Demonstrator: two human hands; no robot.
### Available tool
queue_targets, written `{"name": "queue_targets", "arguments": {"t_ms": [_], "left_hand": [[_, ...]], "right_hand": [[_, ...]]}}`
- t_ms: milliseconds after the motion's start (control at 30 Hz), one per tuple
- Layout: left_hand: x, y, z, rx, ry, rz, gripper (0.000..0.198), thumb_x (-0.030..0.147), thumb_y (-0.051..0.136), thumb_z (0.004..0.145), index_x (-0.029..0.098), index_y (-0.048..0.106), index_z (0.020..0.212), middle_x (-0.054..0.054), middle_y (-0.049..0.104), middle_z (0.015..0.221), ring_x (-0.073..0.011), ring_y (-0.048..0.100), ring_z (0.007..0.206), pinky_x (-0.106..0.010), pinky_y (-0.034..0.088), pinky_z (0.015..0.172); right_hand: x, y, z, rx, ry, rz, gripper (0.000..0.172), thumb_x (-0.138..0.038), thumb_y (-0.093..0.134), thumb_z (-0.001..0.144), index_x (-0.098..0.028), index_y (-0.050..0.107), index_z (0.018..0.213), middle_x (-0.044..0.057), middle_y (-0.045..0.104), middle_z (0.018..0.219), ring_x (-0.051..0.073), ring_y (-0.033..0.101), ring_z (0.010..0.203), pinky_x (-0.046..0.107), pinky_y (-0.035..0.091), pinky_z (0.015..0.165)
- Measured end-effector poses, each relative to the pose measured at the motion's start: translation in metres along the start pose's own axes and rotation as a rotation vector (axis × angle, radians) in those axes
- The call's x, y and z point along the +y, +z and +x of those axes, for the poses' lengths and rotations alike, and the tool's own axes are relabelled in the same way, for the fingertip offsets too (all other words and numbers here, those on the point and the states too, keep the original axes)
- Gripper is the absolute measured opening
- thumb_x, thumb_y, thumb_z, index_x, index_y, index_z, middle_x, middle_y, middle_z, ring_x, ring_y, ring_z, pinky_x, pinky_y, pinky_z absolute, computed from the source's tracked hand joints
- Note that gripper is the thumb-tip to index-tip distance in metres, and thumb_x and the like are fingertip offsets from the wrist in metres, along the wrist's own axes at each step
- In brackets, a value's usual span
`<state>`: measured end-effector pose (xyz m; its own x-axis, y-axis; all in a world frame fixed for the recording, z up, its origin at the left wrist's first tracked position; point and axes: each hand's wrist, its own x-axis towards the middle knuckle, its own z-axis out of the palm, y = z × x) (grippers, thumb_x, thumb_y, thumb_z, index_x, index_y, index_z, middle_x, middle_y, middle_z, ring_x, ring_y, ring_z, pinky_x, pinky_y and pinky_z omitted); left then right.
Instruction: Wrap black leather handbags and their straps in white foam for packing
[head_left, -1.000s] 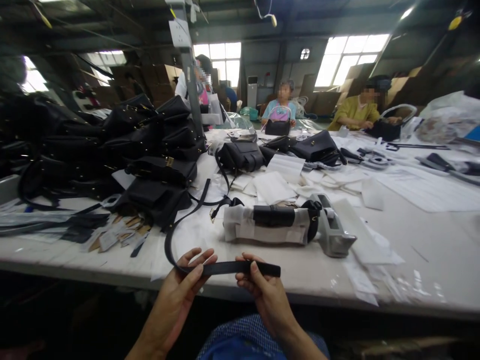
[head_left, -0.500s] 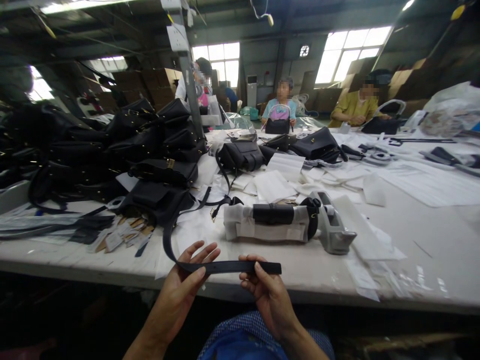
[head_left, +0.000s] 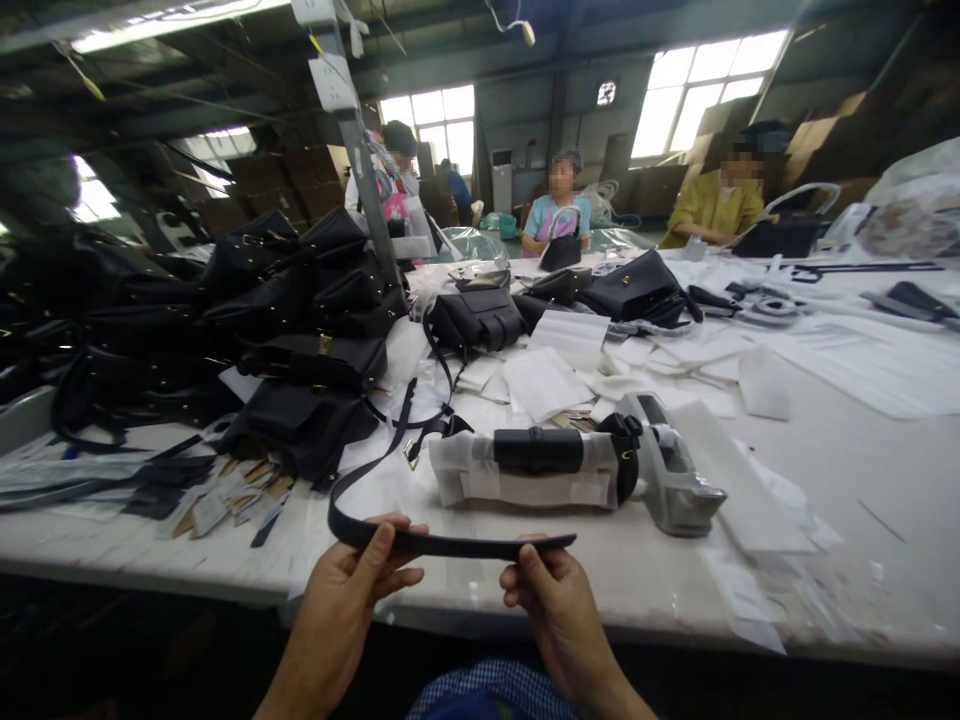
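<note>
A black bag strap [head_left: 450,545] stretches flat between my two hands at the table's near edge. My left hand [head_left: 352,590] pinches it with the thumb on top, where it curves back toward a metal clasp [head_left: 411,452]. Near the strap's free end, my right hand [head_left: 551,595] grips it with fingers closed. Just beyond lies a black bag [head_left: 536,452] wrapped in white paper.
A pile of black handbags [head_left: 285,300] fills the left of the white table [head_left: 862,470]. A grey tape dispenser [head_left: 675,470] sits right of the wrapped bag. White paper sheets [head_left: 544,380] and tags [head_left: 225,490] lie about. Three people work at the far side.
Both hands have kept hold of the strap and dropped slightly lower in view. The left fingers, spread before, have closed under the strap. The view shifted a little.
</note>
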<state>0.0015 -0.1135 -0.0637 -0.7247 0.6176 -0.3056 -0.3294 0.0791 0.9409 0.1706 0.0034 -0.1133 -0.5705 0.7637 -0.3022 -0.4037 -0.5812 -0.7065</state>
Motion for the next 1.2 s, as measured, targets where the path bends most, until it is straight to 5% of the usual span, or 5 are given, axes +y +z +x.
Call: {"name": "queue_targets", "arguments": {"t_ms": [433, 600, 833, 1000, 1200], "left_hand": [[0.007, 0.022, 0.004, 0.026, -0.125, -0.024, 0.039, 0.039, 0.061, 0.088, 0.006, 0.068, 0.107, -0.02, 0.076, 0.101, -0.0333, 0.073, 0.095, -0.033, 0.061, 0.066], [0.009, 0.018, -0.004, -0.232, -0.233, 0.315, 0.063, 0.071, 0.053, 0.083, 0.011, 0.071, 0.079, -0.015, 0.075, 0.069, -0.0255, 0.073, 0.061, -0.023, 0.051, 0.041], [0.006, 0.075, -0.004, -0.404, 0.76, 0.866, 0.041, 0.048, 0.062, 0.086, 0.031, 0.067, 0.123, -0.002, 0.07, 0.125, -0.0251, 0.066, 0.114, -0.03, 0.053, 0.098], [0.008, 0.109, 0.026, -0.674, 0.741, 0.938, 0.045, 0.048, 0.046, 0.096, 0.024, 0.061, 0.131, -0.001, 0.076, 0.083, -0.0172, 0.072, 0.068, -0.024, 0.059, 0.065], [0.049, 0.137, 0.059, -0.58, 0.888, 0.983, 0.059, 0.056, 0.051, 0.091, 0.025, 0.052, 0.14, -0.005, 0.062, 0.136, -0.0269, 0.058, 0.125, -0.038, 0.046, 0.105]], "right_hand": [[-0.014, -0.018, 0.009, 0.091, 0.151, 0.127, 0.047, -0.05, 0.08, 0.074, -0.008, 0.07, 0.092, 0.014, 0.075, 0.089, 0.015, 0.068, 0.061, 0.021, 0.054, 0.05], [-0.022, -0.025, 0.009, 0.069, 0.054, 0.105, 0.044, -0.053, 0.077, 0.078, -0.01, 0.068, 0.085, 0.01, 0.073, 0.081, 0.015, 0.068, 0.061, 0.021, 0.053, 0.05], [-0.041, -0.024, 0.0, -0.115, -0.205, -0.122, 0.052, -0.058, 0.06, 0.09, -0.008, 0.073, 0.096, 0.013, 0.074, 0.082, 0.017, 0.07, 0.062, 0.028, 0.057, 0.062], [-0.083, -0.05, 0.005, -0.095, -0.561, -0.543, 0.042, -0.053, 0.056, 0.094, -0.017, 0.073, 0.107, 0.01, 0.075, 0.085, 0.023, 0.072, 0.075, 0.036, 0.058, 0.075], [-0.135, -0.089, 0.063, 0.284, -0.815, -1.015, 0.062, -0.038, 0.074, 0.078, -0.02, 0.056, 0.136, 0.014, 0.057, 0.139, 0.032, 0.053, 0.128, 0.047, 0.043, 0.107]]}}
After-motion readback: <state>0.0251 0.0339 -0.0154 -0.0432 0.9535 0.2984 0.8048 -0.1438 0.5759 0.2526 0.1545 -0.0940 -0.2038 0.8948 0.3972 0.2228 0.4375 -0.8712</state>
